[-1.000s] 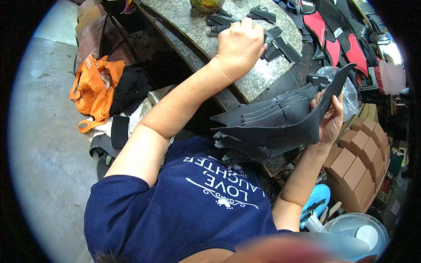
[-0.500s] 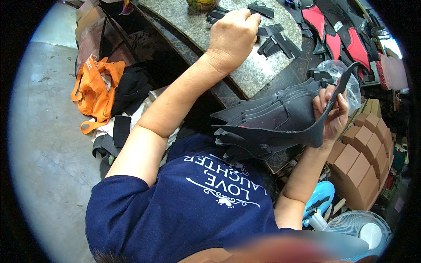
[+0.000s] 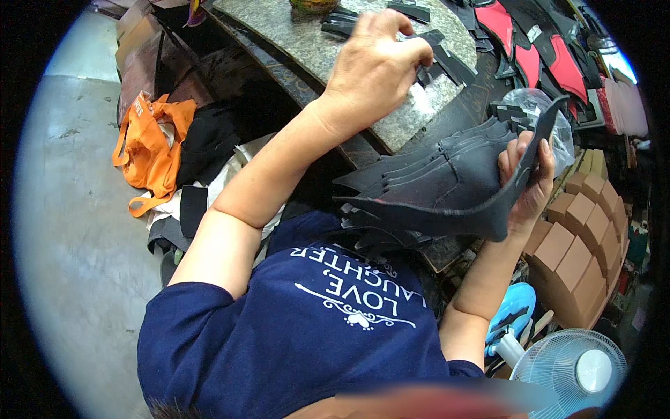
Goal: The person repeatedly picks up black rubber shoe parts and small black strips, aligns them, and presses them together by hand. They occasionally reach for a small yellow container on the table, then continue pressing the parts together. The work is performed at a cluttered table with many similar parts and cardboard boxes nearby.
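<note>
My right hand (image 3: pixel 528 183) grips the upright end of a curved black sheet piece (image 3: pixel 447 213), thumb on one side and fingers on the other. The piece looks like soft foam or leather and bends toward me. Behind it lies a stack of similar black pieces (image 3: pixel 433 167) with stepped edges. My left hand (image 3: pixel 377 66) hovers over a speckled grey board (image 3: pixel 426 115), fingers curled and thumb apart from the index finger. Nothing shows in it, though its fingertips are partly hidden. Black strips (image 3: pixel 453 66) lie close beside its thumb, and more black strips (image 3: pixel 340 24) lie behind its wrist side.
A clear plastic bag (image 3: pixel 558 136) and red-and-black cut pieces (image 3: pixel 527 63) are at the right of the table. Brown block-like boxes (image 3: pixel 572 258) and a fan (image 3: pixel 572 370) stand lower right. An orange bag (image 3: pixel 157 146) lies over cloths at left.
My left hand has moved slightly nearer over the strips, and its thumb has come away from the fingers. The right hand keeps hold of the black piece, which has tilted a little.
</note>
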The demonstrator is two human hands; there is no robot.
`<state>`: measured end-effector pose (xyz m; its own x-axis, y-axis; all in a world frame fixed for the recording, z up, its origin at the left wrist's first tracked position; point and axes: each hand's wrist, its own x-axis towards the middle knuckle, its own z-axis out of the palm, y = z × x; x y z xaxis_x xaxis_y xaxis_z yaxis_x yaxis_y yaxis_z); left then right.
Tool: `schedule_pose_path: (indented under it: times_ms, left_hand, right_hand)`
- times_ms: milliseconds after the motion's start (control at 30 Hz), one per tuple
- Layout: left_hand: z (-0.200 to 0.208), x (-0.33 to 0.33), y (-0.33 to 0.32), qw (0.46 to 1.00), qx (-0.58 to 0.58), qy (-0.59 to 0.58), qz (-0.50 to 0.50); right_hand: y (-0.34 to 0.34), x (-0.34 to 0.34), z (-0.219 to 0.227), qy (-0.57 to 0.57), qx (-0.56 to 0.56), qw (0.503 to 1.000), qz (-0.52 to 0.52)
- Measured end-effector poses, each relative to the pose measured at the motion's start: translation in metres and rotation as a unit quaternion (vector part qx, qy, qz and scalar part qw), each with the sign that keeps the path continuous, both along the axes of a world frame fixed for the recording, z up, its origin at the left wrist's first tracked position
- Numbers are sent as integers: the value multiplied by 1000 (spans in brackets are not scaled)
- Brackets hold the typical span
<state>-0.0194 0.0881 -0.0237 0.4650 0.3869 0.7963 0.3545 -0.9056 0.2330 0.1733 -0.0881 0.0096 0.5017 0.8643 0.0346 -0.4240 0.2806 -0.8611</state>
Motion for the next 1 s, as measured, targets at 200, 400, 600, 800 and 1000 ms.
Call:
schedule_pose_path:
  times_ms: [200, 400, 600, 800, 1000]
  left_hand:
    - [4, -1, -12, 912, -357, -74, -185]
    - [6, 7, -25, 655, -655, -137, -350]
    - [5, 23, -30, 652, -639, -137, -384]
    - [11, 27, -34, 657, -661, -95, -350]
    - [28, 17, -35, 607, -717, -58, -338]
  right_hand:
    - [-10, 1, 26, -93, -66, 992, 59]
    - [-18, -9, 26, -121, -184, 974, 43]
    - [-24, -20, 28, -232, -213, 949, 29]
    - [-20, -24, 28, -278, -216, 936, 20]
    - [-21, -22, 28, -306, -217, 927, 25]
